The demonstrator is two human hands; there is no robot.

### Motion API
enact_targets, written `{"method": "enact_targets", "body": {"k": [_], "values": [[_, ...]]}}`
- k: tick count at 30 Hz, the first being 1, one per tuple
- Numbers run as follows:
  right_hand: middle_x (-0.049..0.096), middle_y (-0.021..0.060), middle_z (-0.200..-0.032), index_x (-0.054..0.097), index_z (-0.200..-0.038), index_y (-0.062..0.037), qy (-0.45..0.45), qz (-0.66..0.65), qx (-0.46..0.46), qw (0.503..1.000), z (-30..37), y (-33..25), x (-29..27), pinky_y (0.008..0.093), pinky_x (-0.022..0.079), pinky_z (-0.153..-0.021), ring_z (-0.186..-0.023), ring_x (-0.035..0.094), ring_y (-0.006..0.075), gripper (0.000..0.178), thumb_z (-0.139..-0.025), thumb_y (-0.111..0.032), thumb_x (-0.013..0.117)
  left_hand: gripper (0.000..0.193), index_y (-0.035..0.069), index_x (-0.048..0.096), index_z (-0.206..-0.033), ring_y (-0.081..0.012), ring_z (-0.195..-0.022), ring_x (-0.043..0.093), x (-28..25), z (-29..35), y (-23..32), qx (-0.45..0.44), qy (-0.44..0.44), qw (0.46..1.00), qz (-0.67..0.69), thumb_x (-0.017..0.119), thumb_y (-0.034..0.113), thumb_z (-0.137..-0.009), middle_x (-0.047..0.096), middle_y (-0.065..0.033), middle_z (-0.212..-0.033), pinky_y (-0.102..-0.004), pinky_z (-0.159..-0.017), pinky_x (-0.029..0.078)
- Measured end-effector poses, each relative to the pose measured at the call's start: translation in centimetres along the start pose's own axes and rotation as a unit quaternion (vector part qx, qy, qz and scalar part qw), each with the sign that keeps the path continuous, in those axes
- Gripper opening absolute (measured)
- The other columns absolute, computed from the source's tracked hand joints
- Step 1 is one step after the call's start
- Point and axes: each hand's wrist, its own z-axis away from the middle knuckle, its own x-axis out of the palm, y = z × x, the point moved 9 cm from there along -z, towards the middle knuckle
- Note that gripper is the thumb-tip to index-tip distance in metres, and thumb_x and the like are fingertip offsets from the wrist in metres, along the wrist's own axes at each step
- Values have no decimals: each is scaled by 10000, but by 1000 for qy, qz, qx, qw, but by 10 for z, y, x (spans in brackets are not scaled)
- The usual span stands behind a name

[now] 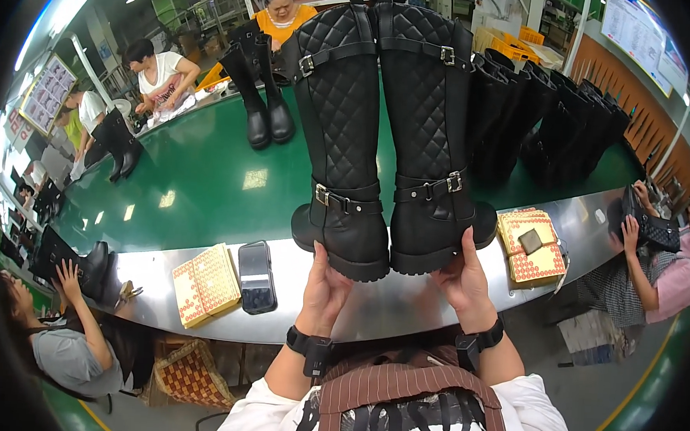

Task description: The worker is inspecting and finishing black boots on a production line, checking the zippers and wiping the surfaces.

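Two tall black boots [342, 122] held upright above the steel edge of the table [386, 315], fingers of the left hand [325, 292] and right hand [464, 288] each grasping a heel [354, 267]. Left of the boots, a phone [256, 279] and paper stack [206, 286]; right, another stack [531, 264]; beyond, wide green tabletop [196, 157].

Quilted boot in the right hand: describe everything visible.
The black quilted boot looks like leather, with a strap and silvery buckle near the top, more straps and a buckle at the ankle, and a ridged sole. It's held upright, heel toward the camera, toe angled right, beside a matching boot; the right hand supports its heel, thumb on its side.
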Motion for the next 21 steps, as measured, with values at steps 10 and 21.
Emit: {"method": "enact_targets", "body": {"k": [10,21], "values": [[576,78,-1230,489,-1281,-102,16,6,-3,1000,-2,0,-5,372,506,-926,-1122,567,229,584,-853,-458,666,621,124,316,-1434,-265,-1317,421,-2,-4,1,6,10,1000,-10,487,467,-946,426,-83,-1438,-456,-1092,344],[582,85,-1216,500,-1272,-85,15,42,-24,999,-2,-3,-2,370,510,-892,-1086,578,220,591,-860,-480,651,605,110,321,-1430,-265,-1319,418,-3,-6,5,27,19,999,-4,482,448,-954,423,-84,-1441,-454,-1107,330]]}}
